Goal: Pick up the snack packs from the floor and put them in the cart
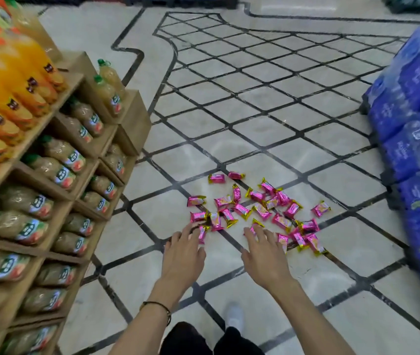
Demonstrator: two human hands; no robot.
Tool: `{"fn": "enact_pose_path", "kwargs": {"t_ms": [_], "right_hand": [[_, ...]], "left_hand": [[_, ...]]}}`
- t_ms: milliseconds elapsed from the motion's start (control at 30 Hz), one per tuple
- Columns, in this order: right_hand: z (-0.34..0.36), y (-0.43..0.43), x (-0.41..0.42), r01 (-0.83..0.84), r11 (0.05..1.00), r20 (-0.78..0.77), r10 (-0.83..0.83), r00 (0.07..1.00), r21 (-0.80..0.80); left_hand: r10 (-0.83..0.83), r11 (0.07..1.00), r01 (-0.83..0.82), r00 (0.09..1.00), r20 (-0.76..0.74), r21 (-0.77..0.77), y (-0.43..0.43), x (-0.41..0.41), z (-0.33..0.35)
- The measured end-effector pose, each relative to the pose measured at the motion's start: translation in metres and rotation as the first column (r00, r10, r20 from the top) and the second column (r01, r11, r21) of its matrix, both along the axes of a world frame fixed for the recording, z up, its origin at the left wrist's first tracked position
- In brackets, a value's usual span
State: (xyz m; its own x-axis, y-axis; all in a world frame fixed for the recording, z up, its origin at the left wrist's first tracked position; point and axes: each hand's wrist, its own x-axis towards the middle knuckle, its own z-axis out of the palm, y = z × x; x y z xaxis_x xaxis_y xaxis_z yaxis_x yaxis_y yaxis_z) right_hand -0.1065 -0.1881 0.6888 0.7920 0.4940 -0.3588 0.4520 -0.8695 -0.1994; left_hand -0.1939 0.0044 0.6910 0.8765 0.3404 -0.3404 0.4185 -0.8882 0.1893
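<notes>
A: Look at those snack packs (255, 211), pink wrappers with gold crimped ends, scattered in a loose heap on the floor (229, 119)!

B: And both hands are right at the heap's near edge. Left hand (183, 254) spread wide, fingertips at one pack, holding nothing.

A: Right hand (265, 254) just as wide, fingers over another pack at the heap's near side, empty too.

B: Left of the heap, the shelf (57, 160) holds orange and pale juice bottles (50, 170). Right of it, blue bags (416, 139) stacked high.
</notes>
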Motion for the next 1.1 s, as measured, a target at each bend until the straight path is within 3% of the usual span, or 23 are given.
{"fn": "enact_pose_path", "kwargs": {"t_ms": [167,500,800,1100], "right_hand": [[-0.037,0.027,0.05,-0.012,1.0,-0.057,0.011,0.998,-0.009],[-0.153,0.107,0.151,-0.005,0.998,-0.124,-0.002,0.992,-0.058],[-0.405,0.132,0.211,0.0,1.0,-0.081,0.0,0.997,-0.008],[-0.701,0.136,0.236,-0.054,0.998,-0.027,0.054,0.998,0.01]], "left_hand": [[0.094,0.99,-0.103,0.991,-0.094,-0.096,0.031,0.039,-0.038],[-0.004,0.995,-0.004,0.997,-0.075,-0.103,0.1,0.142,-0.165],[-0.123,0.991,0.121,0.992,-0.033,-0.054,0.126,0.203,-0.409],[-0.026,0.993,0.024,1.0,-0.015,-0.114,0.133,0.206,-0.704]]}}
